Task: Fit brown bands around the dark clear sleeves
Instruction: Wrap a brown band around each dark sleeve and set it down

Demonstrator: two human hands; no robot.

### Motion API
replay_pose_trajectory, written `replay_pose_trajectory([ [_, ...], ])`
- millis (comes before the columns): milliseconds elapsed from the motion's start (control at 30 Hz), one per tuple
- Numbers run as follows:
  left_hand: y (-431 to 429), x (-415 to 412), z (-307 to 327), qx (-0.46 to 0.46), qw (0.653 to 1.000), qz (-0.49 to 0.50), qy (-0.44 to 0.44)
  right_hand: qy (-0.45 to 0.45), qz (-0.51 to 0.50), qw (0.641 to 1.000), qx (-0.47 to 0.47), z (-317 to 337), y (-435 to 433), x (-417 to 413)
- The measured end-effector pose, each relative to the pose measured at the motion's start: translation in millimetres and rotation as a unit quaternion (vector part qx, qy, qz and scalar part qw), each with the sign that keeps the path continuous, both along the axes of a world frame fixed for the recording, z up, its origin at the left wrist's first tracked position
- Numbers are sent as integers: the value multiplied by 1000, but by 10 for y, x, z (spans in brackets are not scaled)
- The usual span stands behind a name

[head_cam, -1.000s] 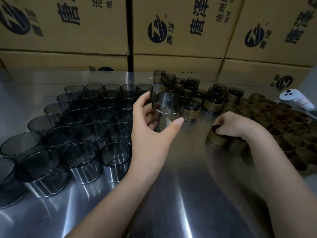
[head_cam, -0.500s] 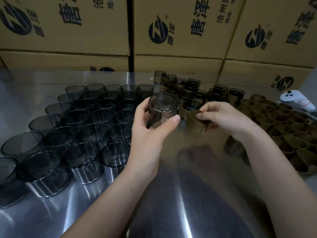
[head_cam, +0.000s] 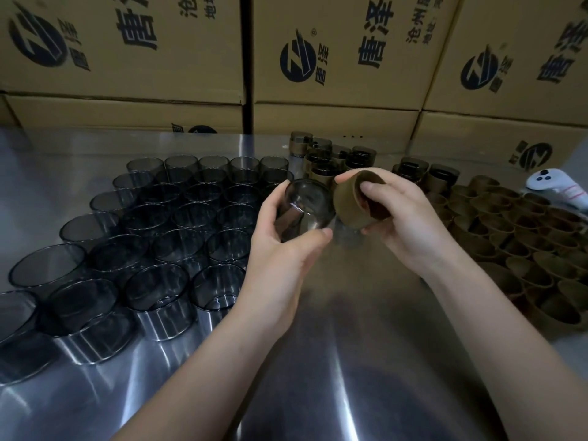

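Above a shiny steel table (head_cam: 318, 361), the left hand (head_cam: 280, 249) grips a dark clear cylindrical sleeve (head_cam: 307, 211). Just right of the sleeve, the right hand (head_cam: 404, 221) pinches a brown paper band (head_cam: 350, 202), thumb inside its rim.

My left hand (head_cam: 286, 246) is raised in front of me, fingers curled over the far side of a dark clear sleeve (head_cam: 305, 205) and thumb pressed against its near rim. My right hand (head_cam: 401, 224) sits just beside it, pinching a brown band (head_cam: 350, 202), with one fingertip hooked over the rim into the opening and the others wrapped round the outside. My bare left forearm (head_cam: 203, 361) and right forearm (head_cam: 496, 329) come up from the lower edge of view and angle in toward each other.
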State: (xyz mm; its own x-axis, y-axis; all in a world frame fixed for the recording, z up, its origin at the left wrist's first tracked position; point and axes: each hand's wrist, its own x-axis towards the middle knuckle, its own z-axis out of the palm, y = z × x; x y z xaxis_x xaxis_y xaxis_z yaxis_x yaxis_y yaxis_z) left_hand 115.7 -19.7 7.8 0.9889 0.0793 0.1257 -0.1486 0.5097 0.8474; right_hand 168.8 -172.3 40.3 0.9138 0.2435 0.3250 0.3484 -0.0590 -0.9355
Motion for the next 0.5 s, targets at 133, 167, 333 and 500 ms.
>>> replay_pose_trajectory([
  [133, 1, 11, -16, -19, 998, -45, -26, -66, 4, 998, -9, -18, 103, -84],
  [167, 0, 10, -15, -20, 998, -55, -34, -84, -2, 996, -19, -23, 121, -96],
  [333, -24, -4, -37, 27, 996, -66, -57, -135, -13, 989, -53, -49, 147, -125],
  [500, -31, -10, -52, 71, 995, -46, -60, -165, -12, 981, -101, -99, 172, -125],
])
